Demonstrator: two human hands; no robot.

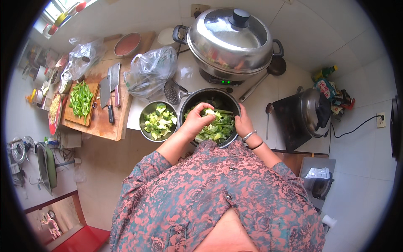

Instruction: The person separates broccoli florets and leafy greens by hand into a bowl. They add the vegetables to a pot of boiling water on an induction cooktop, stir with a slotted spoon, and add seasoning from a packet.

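Note:
My left hand point(199, 120) is over a dark round pot point(197, 98), pinching a pale green broccoli floret point(210, 111) between thumb and fingers. At the pot's right side, my right hand point(243, 123) grips the rim. Green broccoli pieces and stalks point(220, 127) lie inside the pot, partly hidden by my left hand. Just left of it stands a steel bowl point(142, 117) heaped with broccoli florets point(160, 121). A perforated skimmer point(172, 92) rests behind the bowl, its handle reaching towards the pot.
Behind the pot, a large lidded steel pan point(201, 37) sits on a lit electric cooker point(220, 79). Two cleavers point(105, 89) and chopped green peppers point(81, 99) lie on wooden boards at left. A plastic bag point(151, 74), ladle point(276, 66), spoon point(268, 115) and lidded pot point(310, 115) stand nearby.

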